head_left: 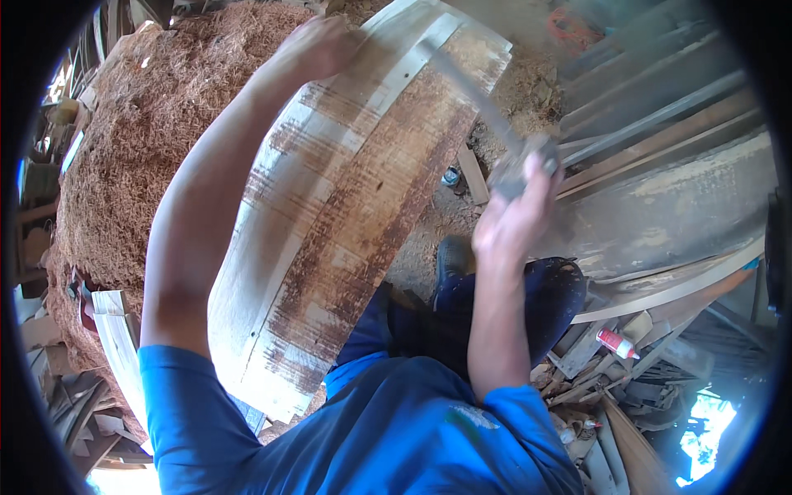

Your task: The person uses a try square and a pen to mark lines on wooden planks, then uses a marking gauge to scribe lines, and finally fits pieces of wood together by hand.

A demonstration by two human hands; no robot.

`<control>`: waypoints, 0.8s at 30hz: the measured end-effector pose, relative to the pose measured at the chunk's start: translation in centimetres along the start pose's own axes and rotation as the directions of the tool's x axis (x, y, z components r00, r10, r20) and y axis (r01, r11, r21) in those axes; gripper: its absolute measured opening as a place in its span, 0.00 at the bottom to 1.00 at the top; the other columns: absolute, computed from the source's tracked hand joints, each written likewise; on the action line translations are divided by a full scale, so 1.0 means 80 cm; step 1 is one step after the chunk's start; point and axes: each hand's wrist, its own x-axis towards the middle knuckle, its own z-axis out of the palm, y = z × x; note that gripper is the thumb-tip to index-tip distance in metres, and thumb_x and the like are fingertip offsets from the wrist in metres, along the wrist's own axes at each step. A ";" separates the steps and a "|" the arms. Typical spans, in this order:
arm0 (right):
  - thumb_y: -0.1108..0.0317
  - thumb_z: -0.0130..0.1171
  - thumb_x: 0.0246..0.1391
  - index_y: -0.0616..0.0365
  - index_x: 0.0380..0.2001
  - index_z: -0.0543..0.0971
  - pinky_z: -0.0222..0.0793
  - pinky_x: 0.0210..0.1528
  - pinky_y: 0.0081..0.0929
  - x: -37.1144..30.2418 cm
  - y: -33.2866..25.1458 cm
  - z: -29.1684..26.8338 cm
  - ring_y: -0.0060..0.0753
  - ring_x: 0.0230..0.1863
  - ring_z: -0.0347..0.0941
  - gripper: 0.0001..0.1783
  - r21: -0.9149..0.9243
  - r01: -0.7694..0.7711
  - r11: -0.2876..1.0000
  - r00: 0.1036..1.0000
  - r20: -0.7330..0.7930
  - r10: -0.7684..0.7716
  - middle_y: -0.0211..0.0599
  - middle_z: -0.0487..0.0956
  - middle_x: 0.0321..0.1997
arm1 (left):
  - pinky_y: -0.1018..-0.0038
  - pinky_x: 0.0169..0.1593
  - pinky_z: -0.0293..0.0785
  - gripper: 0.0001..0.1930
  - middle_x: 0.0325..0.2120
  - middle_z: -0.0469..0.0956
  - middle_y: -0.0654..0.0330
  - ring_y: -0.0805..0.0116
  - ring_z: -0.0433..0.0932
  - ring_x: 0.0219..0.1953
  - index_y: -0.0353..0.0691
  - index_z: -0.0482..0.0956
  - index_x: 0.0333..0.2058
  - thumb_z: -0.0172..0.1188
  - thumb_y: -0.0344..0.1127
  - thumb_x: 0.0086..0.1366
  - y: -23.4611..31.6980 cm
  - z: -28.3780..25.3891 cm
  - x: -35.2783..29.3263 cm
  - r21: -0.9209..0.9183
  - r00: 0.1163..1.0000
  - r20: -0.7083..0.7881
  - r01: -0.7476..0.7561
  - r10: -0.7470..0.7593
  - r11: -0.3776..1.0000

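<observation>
- Blue sleeves frame the nearest view; a small white bottle (617, 344) with a red cap lies among scrap wood.
- Right hand (513, 216) grips a blurred blade (477, 97).
- Left hand (318, 48) clasps the curved, rust-stained board (346, 206) at its far edge.
- Sawdust heap (132, 148) beyond.

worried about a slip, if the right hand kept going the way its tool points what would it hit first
Probably the plank: the right hand aims its blurred tool up-left at the plank's far end. Depth is unclear.
</observation>
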 end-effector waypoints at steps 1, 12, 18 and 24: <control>0.58 0.57 0.59 0.56 0.66 0.57 0.62 0.53 0.35 -0.023 0.004 -0.009 0.32 0.51 0.64 0.36 -0.003 -0.032 0.999 0.999 0.036 0.032 0.41 0.64 0.55 | 0.54 0.58 0.69 0.24 0.46 0.76 0.41 0.48 0.75 0.52 0.34 0.75 0.49 0.45 0.52 0.71 0.005 -0.001 -0.021 -0.057 0.997 -0.002 0.081 -0.081 0.995; 0.57 0.55 0.59 0.61 0.67 0.54 0.64 0.55 0.36 -0.059 0.024 -0.026 0.38 0.54 0.66 0.38 0.021 0.097 0.995 0.991 -0.095 -0.094 0.47 0.64 0.58 | 0.59 0.67 0.62 0.25 0.61 0.66 0.47 0.52 0.66 0.63 0.35 0.73 0.55 0.40 0.50 0.75 -0.021 -0.008 -0.106 -0.115 0.992 -0.047 -0.118 0.113 0.986; 0.56 0.56 0.58 0.58 0.60 0.63 0.65 0.46 0.34 0.005 0.012 -0.015 0.31 0.46 0.66 0.31 -0.139 0.160 0.977 0.978 -0.113 -0.176 0.37 0.67 0.47 | 0.60 0.62 0.65 0.26 0.54 0.74 0.43 0.49 0.72 0.58 0.35 0.76 0.53 0.39 0.51 0.74 0.014 -0.014 -0.078 -0.181 0.993 0.026 0.114 -0.112 0.977; 0.56 0.53 0.60 0.60 0.67 0.53 0.68 0.41 0.30 -0.053 0.038 0.030 0.27 0.41 0.66 0.38 -0.199 0.035 0.979 0.993 0.116 -0.012 0.47 0.65 0.47 | 0.58 0.63 0.63 0.40 0.56 0.74 0.43 0.51 0.72 0.58 0.39 0.74 0.58 0.33 0.70 0.70 0.029 -0.032 -0.081 -0.516 0.877 0.146 0.463 -0.458 0.721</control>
